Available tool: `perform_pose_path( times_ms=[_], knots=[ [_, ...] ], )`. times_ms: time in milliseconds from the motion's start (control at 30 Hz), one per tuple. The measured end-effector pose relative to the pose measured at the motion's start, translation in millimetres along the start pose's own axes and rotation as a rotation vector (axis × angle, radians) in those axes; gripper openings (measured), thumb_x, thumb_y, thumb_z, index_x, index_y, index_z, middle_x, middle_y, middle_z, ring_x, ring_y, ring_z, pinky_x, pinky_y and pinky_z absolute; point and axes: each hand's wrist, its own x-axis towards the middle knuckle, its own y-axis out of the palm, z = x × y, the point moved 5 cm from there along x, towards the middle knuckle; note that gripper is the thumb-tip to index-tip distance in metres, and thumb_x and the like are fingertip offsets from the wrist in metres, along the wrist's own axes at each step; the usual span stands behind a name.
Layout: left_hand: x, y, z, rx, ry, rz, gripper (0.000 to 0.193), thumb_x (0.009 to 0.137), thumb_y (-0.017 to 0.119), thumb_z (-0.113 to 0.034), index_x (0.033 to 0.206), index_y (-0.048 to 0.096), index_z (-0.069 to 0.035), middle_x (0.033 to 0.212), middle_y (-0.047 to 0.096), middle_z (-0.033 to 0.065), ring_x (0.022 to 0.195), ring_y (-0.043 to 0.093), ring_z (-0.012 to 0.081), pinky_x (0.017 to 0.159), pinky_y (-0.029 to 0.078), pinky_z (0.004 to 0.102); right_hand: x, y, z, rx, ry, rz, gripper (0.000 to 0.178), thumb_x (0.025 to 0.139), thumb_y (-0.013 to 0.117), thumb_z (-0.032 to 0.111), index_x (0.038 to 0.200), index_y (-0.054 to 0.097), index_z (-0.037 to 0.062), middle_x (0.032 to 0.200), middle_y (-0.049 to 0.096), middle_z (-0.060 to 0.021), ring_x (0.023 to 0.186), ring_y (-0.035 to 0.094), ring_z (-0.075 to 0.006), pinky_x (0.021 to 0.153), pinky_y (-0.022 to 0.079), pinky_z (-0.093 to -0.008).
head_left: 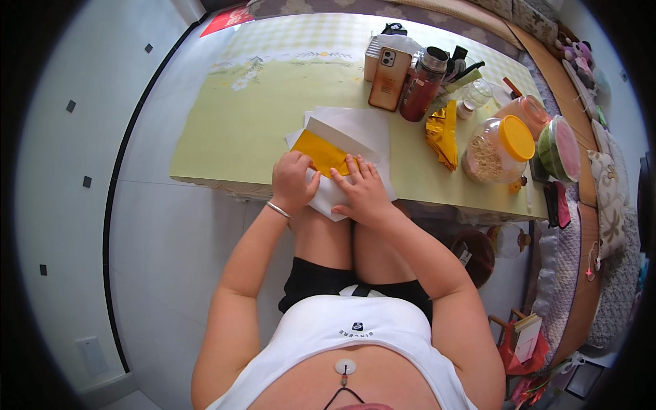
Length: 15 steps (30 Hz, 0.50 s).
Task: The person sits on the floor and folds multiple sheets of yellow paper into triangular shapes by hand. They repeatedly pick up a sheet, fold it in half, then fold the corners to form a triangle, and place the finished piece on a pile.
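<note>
A sheet of gold paper (318, 152) lies on white paper (378, 126) at the table's front edge, with a pale flap along its far side. My left hand (294, 179) is closed at the sheet's left edge, its fingers curled and pinching the near left part. Flat on the right part of the gold paper, my right hand (362, 190) has its fingers spread and presses down. Farther right on the table stand folded gold paper pieces (443, 135), nested together.
Behind the papers a phone (391, 78) leans upright next to a red flask (425, 85). A jar with a yellow lid (499, 150), a pink-lidded container (559, 149) and a pink tub (525, 113) crowd the right end. Under the table is a dark red bin (473, 258).
</note>
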Motion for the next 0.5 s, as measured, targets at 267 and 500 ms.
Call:
perform_pose_path(
  times_ms=[267,500],
  knots=[
    [-3.7,-13.4,6.3,0.033,0.447,0.204,0.043,0.072,0.07,-0.007,0.115,0.067,-0.003,0.12,0.066,0.0143,0.116,0.061,0.032,0.102,0.047,0.0446,0.4,-15.6,-40.8,0.194,-0.222,0.192,0.054,0.086,0.072,0.046,0.136,0.063,0.029,0.156,0.037,-0.0231,0.147,0.029,-0.0448,0.12,0.023,-0.054],
    [-17.8,-3.3,-10.6,0.073,0.544,0.288,0.048,0.073,0.066,-0.005,0.12,0.066,-0.003,0.128,0.064,0.0154,0.119,0.061,0.0322,0.105,0.046,0.0451,9.9,-30.3,-62.3,0.228,-0.225,0.22,0.029,0.09,0.071,0.029,0.118,0.075,0.0215,0.15,0.048,-0.0182,0.145,0.035,-0.0398,0.12,0.027,-0.0504]
  ],
)
